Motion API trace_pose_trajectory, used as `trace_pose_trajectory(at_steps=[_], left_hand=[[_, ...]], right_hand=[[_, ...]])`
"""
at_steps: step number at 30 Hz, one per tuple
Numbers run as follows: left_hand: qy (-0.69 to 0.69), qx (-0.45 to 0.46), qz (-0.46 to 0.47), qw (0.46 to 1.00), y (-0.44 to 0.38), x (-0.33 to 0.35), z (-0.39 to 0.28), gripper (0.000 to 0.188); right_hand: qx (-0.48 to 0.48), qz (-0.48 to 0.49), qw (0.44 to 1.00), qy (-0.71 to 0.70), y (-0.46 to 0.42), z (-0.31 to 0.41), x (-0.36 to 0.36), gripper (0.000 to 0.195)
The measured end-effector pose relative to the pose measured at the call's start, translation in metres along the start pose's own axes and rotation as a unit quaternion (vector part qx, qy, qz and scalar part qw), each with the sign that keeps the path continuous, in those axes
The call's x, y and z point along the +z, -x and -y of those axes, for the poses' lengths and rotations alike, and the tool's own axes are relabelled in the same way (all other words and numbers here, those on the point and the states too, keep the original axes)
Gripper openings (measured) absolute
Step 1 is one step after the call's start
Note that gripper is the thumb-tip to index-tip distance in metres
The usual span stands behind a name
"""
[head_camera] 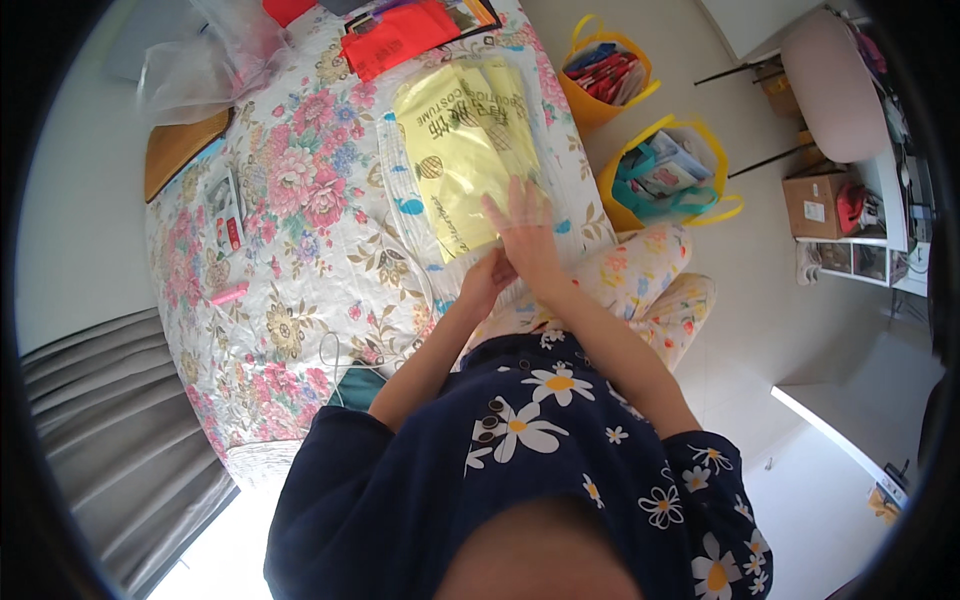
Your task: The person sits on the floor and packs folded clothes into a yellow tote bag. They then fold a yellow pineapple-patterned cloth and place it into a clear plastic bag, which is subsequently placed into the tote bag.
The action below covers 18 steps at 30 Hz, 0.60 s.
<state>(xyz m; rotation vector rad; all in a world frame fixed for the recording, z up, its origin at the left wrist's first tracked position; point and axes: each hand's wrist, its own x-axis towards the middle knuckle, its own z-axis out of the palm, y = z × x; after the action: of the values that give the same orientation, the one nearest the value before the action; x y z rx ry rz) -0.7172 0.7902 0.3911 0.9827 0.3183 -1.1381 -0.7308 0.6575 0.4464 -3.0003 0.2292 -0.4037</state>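
Before me, a small stack of yellow plastic packaging bags point(461, 169) with pineapple prints and writing lies on a folded white whale-print cloth point(409, 180). Flat across the near right part of the stack rests my right hand point(527, 232), its fingers apart. Just below it, at the stack's near edge, my left hand point(489, 281) has its fingers curled. My right hand and wrist partly cover these fingers, so whether they pinch the plastic is hidden.
A floral bedspread point(300, 247) bears a red packet point(401, 41), a crumpled clear plastic bag point(214, 71), a pink object point(229, 292) and a white cord point(322, 352). Right of the bed, two filled yellow bags point(589, 105) stand on the floor, near a pink-seated chair point(829, 82).
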Motion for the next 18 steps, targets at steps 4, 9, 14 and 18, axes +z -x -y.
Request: trace_pose_trajectory(at_steps=[4, 9, 14, 18], left_hand=[[-0.319, -0.102, 0.131, 0.933, 0.057, 0.014, -0.081, 0.032], [-0.51, 0.31, -0.146, 0.789, 0.055, 0.025, -0.179, 0.026], [-0.715, 0.414, -0.099, 0.555, 0.021, 0.042, -0.176, 0.052], [-0.736, 0.37, -0.082, 0.561, 0.051, 0.021, -0.127, 0.061]], right_hand=[[0.079, 0.033, 0.996, -0.031, 0.009, 0.006, -0.005, 0.056], [0.08, 0.084, 0.987, -0.115, -0.014, 0.047, -0.052, 0.063], [-0.017, 0.019, 0.982, -0.188, -0.027, 0.042, -0.036, 0.06], [-0.039, 0.013, 0.995, -0.089, -0.046, 0.025, -0.024, 0.059]])
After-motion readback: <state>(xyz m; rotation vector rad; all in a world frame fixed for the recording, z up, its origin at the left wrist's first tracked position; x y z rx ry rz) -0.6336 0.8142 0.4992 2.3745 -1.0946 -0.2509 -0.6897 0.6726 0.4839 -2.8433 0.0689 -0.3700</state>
